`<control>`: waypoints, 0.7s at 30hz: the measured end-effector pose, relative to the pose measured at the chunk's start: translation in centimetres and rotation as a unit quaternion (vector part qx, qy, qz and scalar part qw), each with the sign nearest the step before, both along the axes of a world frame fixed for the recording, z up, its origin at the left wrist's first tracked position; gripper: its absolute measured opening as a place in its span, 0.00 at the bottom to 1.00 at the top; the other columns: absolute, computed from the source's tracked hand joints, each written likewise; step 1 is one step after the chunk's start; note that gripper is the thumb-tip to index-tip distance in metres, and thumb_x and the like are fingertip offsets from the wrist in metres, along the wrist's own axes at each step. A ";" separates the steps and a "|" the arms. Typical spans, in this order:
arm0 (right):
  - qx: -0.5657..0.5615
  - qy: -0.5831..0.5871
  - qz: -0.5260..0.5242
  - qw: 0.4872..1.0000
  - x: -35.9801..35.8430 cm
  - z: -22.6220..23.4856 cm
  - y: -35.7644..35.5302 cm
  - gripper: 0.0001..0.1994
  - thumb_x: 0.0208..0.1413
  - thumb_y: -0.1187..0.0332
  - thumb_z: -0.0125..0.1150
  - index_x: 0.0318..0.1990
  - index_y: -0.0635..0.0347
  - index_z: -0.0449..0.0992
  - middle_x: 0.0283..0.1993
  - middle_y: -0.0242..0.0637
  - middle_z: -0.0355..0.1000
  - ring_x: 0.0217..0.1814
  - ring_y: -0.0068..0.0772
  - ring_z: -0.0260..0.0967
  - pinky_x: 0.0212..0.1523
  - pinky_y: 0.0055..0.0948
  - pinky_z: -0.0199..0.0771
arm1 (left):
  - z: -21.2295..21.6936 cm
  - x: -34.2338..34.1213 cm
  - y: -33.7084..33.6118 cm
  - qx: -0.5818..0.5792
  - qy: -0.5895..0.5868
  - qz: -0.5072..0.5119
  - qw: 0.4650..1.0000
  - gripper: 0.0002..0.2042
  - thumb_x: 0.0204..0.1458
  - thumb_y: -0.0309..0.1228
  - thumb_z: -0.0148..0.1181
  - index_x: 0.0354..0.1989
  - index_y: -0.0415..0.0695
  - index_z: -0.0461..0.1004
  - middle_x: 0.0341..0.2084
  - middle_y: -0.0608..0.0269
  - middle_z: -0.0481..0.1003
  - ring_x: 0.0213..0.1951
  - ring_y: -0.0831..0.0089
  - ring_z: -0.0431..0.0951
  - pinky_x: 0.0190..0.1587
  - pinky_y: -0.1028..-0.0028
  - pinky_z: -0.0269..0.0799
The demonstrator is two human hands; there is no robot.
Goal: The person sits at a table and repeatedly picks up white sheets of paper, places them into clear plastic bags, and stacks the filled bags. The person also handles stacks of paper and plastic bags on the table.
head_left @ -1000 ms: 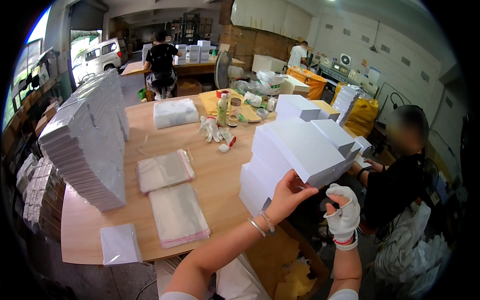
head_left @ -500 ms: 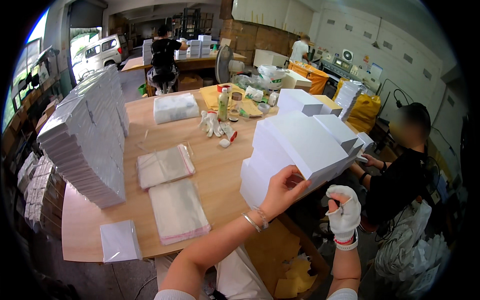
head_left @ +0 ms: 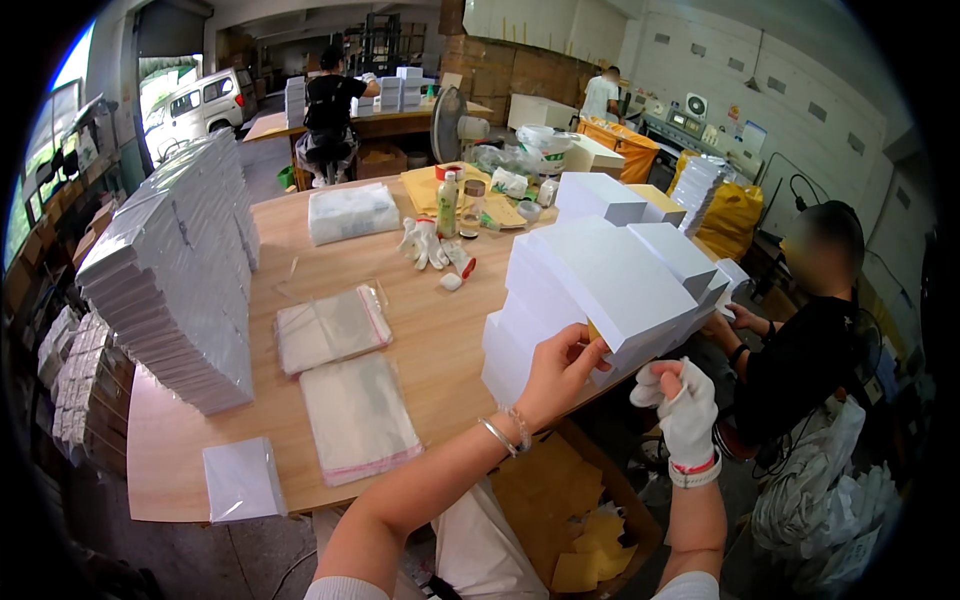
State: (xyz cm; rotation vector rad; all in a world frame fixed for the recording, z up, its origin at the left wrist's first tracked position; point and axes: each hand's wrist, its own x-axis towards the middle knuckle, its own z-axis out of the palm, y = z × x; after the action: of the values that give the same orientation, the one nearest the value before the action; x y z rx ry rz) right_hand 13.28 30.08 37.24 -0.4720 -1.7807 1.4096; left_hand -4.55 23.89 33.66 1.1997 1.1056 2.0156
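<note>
My bare left hand (head_left: 558, 372) pinches the lower edge of a flat white box (head_left: 608, 285) on top of a stack of white boxes (head_left: 560, 320) at the right side of the wooden table (head_left: 430, 330). My right hand (head_left: 682, 412), in a white glove, is curled just below the stack's right edge, near the box but apart from it. Two piles of clear plastic bags (head_left: 345, 370) lie on the table to the left of the stack.
A tall leaning stack of white sheets (head_left: 180, 270) fills the table's left side, with a small white pack (head_left: 240, 480) near the front corner. Gloves, bottles and a wrapped bundle (head_left: 352, 212) lie further back. A seated person in black (head_left: 800, 340) works at right. Cardboard scraps (head_left: 570, 510) lie below.
My left hand has shifted its grip along the box's lower edge, and the gloved right hand has risen slightly toward the stack. The view has tilted a little.
</note>
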 end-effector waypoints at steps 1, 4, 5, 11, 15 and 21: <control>-0.111 0.044 0.048 0.992 -0.2 0.1 0.3 0.15 0.54 0.62 0.52 0.39 0.68 0.69 0.38 0.47 0.71 0.33 0.35 0.70 0.33 0.27 0.72 | -0.1 -0.3 0.2 -0.023 0.010 0.005 1.000 0.07 0.52 0.29 0.55 0.28 0.37 0.67 0.22 0.60 0.74 0.25 0.76 0.77 0.26 0.78 0.68; -0.334 0.114 0.117 0.928 -1.6 0.9 2.0 0.29 0.53 0.44 0.47 0.46 0.65 0.65 0.40 0.50 0.69 0.32 0.37 0.70 0.30 0.29 0.72 | -0.3 -1.3 0.8 -0.039 0.141 0.108 0.983 0.07 0.52 0.28 0.53 0.29 0.37 0.66 0.22 0.57 0.75 0.23 0.72 0.77 0.25 0.76 0.69; -0.338 0.106 0.092 0.930 -1.9 1.7 2.1 0.29 0.53 0.43 0.47 0.47 0.63 0.64 0.40 0.49 0.69 0.32 0.37 0.70 0.29 0.30 0.72 | -0.3 -1.5 0.8 -0.035 0.163 0.121 0.978 0.06 0.52 0.27 0.53 0.30 0.36 0.67 0.22 0.57 0.75 0.23 0.72 0.78 0.24 0.76 0.70; -0.248 0.057 -0.037 0.966 -3.6 3.1 3.9 0.20 0.53 0.52 0.49 0.47 0.55 0.63 0.37 0.38 0.66 0.30 0.33 0.68 0.29 0.33 0.72 | -0.6 -1.5 0.0 -0.005 0.199 0.130 0.971 0.04 0.53 0.25 0.51 0.29 0.38 0.67 0.22 0.58 0.75 0.24 0.73 0.77 0.25 0.76 0.71; -0.207 0.141 -0.062 0.966 -3.5 4.2 0.3 0.17 0.53 0.61 0.49 0.49 0.55 0.62 0.43 0.31 0.66 0.36 0.30 0.67 0.26 0.31 0.63 | -4.2 0.9 -3.7 -0.011 0.198 0.121 0.973 0.01 0.50 0.22 0.50 0.29 0.39 0.65 0.19 0.57 0.72 0.22 0.68 0.74 0.26 0.72 0.70; -0.021 0.090 -0.021 0.995 2.6 -1.1 -3.8 0.28 0.54 0.62 0.47 0.61 0.60 0.51 0.57 0.38 0.56 0.57 0.34 0.57 0.54 0.33 0.60 | -19.5 3.0 -9.2 -0.302 0.365 0.061 0.878 0.10 0.46 0.29 0.52 0.38 0.43 0.68 0.28 0.51 0.72 0.31 0.54 0.74 0.32 0.62 0.70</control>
State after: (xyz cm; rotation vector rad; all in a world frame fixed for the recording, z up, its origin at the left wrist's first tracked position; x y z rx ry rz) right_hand 15.85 26.28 36.10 -0.3899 -1.5903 1.4169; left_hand -1.53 14.70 14.18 1.5782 2.0182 1.0953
